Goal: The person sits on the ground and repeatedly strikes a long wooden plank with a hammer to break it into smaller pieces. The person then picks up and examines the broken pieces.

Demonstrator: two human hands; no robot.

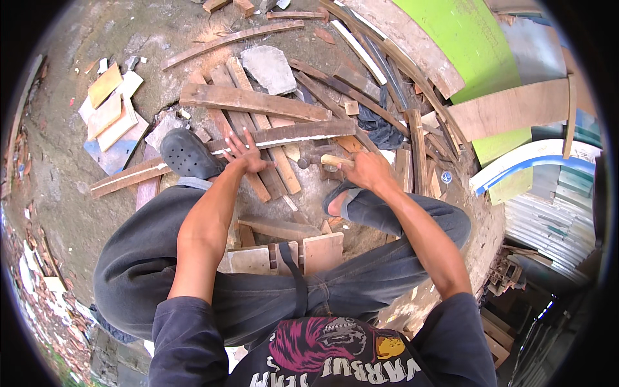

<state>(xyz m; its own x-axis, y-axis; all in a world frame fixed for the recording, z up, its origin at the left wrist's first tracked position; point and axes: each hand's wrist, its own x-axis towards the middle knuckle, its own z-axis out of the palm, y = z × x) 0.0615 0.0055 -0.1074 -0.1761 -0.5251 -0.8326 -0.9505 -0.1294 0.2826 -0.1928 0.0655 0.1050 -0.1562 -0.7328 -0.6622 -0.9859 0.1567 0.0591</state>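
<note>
A long brown wooden plank (303,131) with a white stripe along its side lies aslant before me. My left hand (244,153) rests on it with the fingers spread, gripping nothing. My left foot, in a dark grey clog (187,153), is on the same plank, left of that hand. My right hand (367,170) is closed around the light wooden handle of a hammer (336,160). The hammer's dark metal head is just below the plank's right part, right of my left hand. Whether the head touches anything, I cannot tell.
Another thick plank (258,102) lies beyond, across several loose boards. A grey stone slab (268,69) sits behind it. Small board pieces (108,116) are piled at the left. Wood strips, a green panel (474,48) and corrugated sheet (548,216) line the right. Short boards (322,253) lie between my legs.
</note>
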